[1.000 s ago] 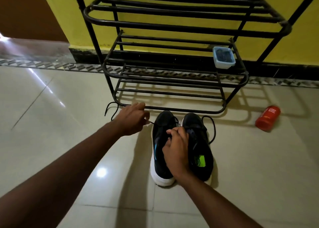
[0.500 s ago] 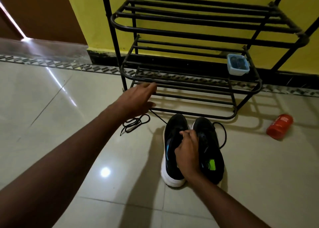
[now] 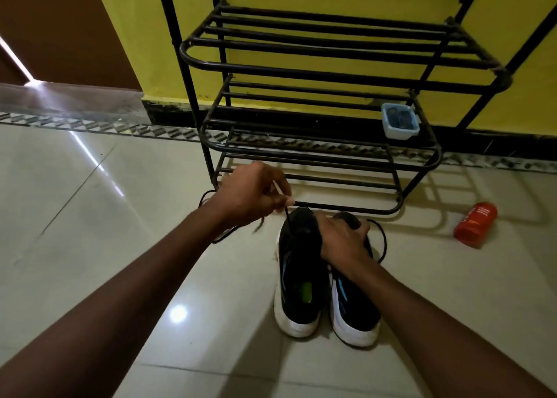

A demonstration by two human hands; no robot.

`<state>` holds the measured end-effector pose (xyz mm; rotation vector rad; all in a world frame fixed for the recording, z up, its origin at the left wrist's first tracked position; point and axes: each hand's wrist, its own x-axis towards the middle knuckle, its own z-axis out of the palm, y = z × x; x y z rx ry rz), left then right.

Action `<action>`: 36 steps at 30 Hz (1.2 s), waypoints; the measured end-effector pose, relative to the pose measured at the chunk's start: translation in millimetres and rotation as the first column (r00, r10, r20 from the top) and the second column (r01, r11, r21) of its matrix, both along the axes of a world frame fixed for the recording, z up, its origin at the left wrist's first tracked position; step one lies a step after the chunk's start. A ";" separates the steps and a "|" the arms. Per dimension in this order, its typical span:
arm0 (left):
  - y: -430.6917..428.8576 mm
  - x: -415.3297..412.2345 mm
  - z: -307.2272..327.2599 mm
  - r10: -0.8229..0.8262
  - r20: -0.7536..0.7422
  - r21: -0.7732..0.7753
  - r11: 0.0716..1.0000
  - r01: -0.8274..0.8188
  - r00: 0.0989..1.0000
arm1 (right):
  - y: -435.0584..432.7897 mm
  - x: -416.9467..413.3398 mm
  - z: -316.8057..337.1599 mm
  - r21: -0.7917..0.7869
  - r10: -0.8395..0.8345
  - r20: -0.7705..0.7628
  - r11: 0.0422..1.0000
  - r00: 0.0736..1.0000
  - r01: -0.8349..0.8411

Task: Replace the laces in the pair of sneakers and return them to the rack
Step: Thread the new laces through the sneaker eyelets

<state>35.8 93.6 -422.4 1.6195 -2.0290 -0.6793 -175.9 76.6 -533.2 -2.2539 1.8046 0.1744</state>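
Head view: both sneakers stand side by side on the floor, toes pointing far toward the rack, white heels nearest us. The left hand is up over the far-left corner of the pair, its grip narrowed to a fingertip pinch on a black lace that runs down into the front of the left sneaker. The right hand is curled over the far end of the right sneaker, clamping it down; another loop of lace spills out just to its right.

That lace looks thin, limp and light. It will sag and snake wherever it is led, so the place to take it is close to the tip, where there is some stiffness to steer through an eyelet. Pulled from mid-length it would likely just drag. The sneakers look light with soft uppers and firm soles; they will slide on this glossy tile under a tug, so the pinning hand matters. For lifting to the rack, the heel collar seems the best hold.

A blue tub sits on the rack's right side, and an orange bottle lies on the floor far right.
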 end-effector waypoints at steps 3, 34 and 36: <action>7.0 -7.3 15.3 0.053 -0.269 0.045 0.998 -0.042 0.962 | -6.5 -6.2 16.3 -0.026 -0.058 0.149 0.998 0.987 0.063; 53.2 -33.2 148.4 0.257 -0.621 0.164 0.966 -0.198 0.740 | 34.7 -29.7 237.1 0.079 -0.207 0.908 0.938 0.363 0.338; 49.8 -33.8 149.1 0.247 -0.525 0.116 0.969 -0.219 0.815 | 32.0 -29.3 240.6 0.034 -0.192 0.864 0.945 0.466 0.326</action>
